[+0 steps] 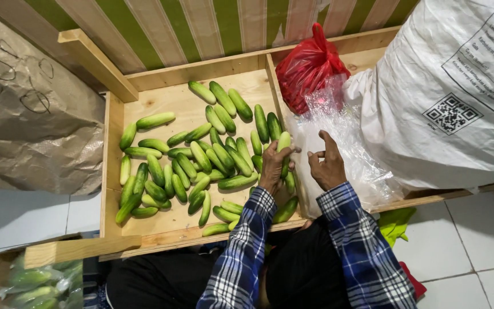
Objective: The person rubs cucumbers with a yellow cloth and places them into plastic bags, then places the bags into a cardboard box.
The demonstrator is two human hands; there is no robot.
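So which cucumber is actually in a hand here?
The pale cucumber gripped upright by the left hand, at the crate's right edge; the others lie loose.

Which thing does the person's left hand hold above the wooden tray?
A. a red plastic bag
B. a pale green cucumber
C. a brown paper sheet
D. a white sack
B: the left hand grips a pale green cucumber above the wooden tray, while the right hand touches the clear plastic bag.
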